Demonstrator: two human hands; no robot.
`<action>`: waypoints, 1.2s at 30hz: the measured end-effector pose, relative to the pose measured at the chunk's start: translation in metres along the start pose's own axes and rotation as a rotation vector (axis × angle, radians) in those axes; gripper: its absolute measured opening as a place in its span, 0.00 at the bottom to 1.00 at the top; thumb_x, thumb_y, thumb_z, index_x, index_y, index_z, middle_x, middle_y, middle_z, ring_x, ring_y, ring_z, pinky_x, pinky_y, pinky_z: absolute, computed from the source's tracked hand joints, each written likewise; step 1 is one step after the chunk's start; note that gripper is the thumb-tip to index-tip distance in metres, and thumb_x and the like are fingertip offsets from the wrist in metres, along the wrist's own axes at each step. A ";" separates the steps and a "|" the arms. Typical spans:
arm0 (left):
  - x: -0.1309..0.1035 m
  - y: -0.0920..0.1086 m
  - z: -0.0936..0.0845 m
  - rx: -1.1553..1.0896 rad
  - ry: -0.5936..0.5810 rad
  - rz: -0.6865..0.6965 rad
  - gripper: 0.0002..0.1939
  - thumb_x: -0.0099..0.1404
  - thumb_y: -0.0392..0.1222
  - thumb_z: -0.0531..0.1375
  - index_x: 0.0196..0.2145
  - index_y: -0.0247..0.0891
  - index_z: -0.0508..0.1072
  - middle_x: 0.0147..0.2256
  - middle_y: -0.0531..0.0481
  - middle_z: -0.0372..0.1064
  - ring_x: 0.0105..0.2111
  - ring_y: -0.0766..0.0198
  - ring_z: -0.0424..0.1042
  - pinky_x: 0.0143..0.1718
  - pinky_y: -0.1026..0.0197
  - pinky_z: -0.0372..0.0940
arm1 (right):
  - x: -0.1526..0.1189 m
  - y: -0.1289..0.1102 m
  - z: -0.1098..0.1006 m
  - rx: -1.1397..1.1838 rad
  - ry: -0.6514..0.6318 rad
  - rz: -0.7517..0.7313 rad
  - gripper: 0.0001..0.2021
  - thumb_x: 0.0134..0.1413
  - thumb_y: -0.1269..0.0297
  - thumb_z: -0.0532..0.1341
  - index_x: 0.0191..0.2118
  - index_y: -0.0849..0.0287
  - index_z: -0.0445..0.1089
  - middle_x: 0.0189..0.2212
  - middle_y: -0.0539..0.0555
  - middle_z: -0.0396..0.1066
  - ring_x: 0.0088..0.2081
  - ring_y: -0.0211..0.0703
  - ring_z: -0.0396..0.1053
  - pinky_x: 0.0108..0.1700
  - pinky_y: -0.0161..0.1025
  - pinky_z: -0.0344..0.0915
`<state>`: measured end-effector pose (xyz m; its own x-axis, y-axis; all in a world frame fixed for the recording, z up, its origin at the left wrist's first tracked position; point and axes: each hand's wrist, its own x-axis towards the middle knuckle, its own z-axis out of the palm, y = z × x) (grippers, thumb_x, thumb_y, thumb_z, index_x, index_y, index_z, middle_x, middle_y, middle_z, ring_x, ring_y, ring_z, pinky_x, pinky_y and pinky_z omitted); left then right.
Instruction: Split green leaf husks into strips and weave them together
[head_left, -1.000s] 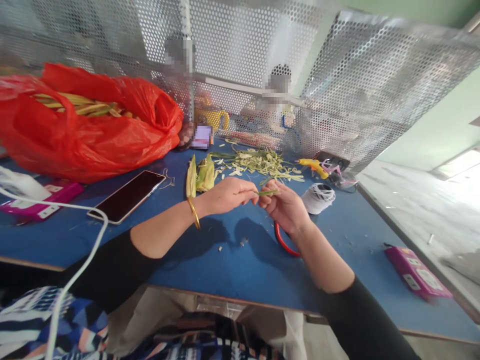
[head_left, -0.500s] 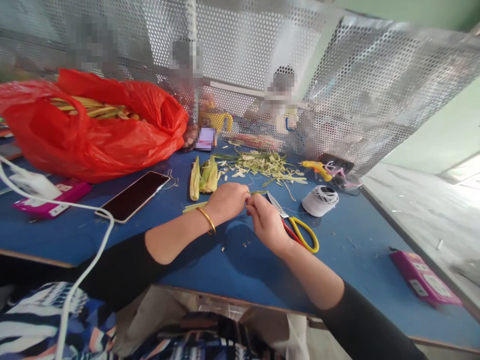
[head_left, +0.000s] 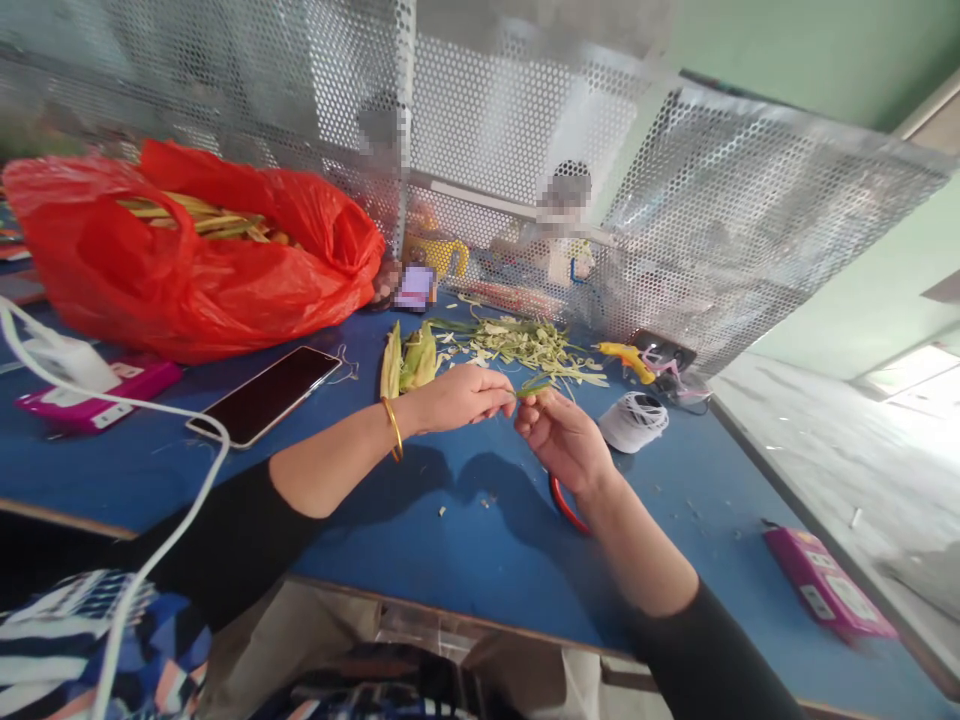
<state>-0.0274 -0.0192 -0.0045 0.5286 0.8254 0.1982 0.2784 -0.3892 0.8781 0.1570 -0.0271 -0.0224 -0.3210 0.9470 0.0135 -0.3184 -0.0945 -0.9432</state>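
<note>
Between your two hands, above the hard blue table [head_left: 480, 570], a thin green strip [head_left: 535, 387] is stretching in a slight curve. Your right hand [head_left: 559, 430] is pinching it between thumb and curled fingers. Your left hand [head_left: 469, 395] is bringing its bent fingers nearly together at the strip's other end; whether they are gripping it, I cannot tell. Beside your right wrist, a smooth red loop handle [head_left: 568, 505] is showing partly. Just beyond your left hand, leafy husks [head_left: 418, 357] are lying with long, ribbed shape. Farther back, pale shreds [head_left: 517, 342] are forming a loose, tangled heap. Right of your hands, white cord [head_left: 632, 424] is sitting, wound in a rounded ball. At far left, a red plastic bag [head_left: 225, 290] is bulging in shiny wrinkles.
</note>
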 end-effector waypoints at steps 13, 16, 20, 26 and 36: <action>0.004 -0.009 0.006 0.186 0.261 -0.125 0.12 0.61 0.35 0.52 0.23 0.38 0.71 0.18 0.56 0.61 0.22 0.67 0.62 0.28 0.64 0.57 | -0.011 0.012 0.009 -0.877 -0.072 -0.456 0.12 0.60 0.58 0.56 0.26 0.54 0.61 0.30 0.53 0.68 0.35 0.43 0.67 0.40 0.43 0.64; 0.005 -0.008 0.006 0.335 0.230 -0.107 0.14 0.61 0.34 0.52 0.19 0.38 0.70 0.19 0.54 0.65 0.24 0.66 0.64 0.31 0.63 0.57 | -0.010 0.015 0.008 -0.892 -0.150 -0.572 0.10 0.63 0.61 0.53 0.29 0.54 0.62 0.37 0.56 0.69 0.41 0.45 0.67 0.44 0.44 0.64; 0.005 -0.008 0.008 0.387 0.194 -0.116 0.14 0.61 0.34 0.52 0.22 0.38 0.73 0.20 0.54 0.65 0.25 0.65 0.65 0.32 0.62 0.56 | -0.007 0.014 0.004 -0.847 -0.039 -0.635 0.11 0.63 0.61 0.53 0.28 0.54 0.62 0.32 0.54 0.66 0.38 0.44 0.65 0.41 0.43 0.64; 0.005 -0.008 0.008 0.419 0.179 -0.110 0.16 0.61 0.34 0.51 0.19 0.38 0.71 0.22 0.53 0.68 0.26 0.64 0.65 0.32 0.62 0.56 | -0.010 0.011 0.006 -0.733 -0.186 -0.453 0.10 0.64 0.59 0.52 0.32 0.54 0.62 0.32 0.53 0.69 0.36 0.42 0.67 0.39 0.42 0.64; 0.001 -0.007 0.022 0.740 0.156 -0.113 0.17 0.67 0.35 0.49 0.31 0.36 0.77 0.32 0.44 0.75 0.35 0.58 0.73 0.35 0.60 0.60 | -0.015 0.021 0.019 -0.379 0.017 -0.140 0.12 0.53 0.55 0.60 0.26 0.56 0.62 0.24 0.47 0.65 0.27 0.37 0.66 0.38 0.41 0.65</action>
<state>-0.0108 -0.0244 -0.0202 0.3610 0.9033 0.2317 0.8176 -0.4261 0.3873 0.1382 -0.0493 -0.0362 -0.2825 0.9478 0.1480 -0.0056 0.1526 -0.9883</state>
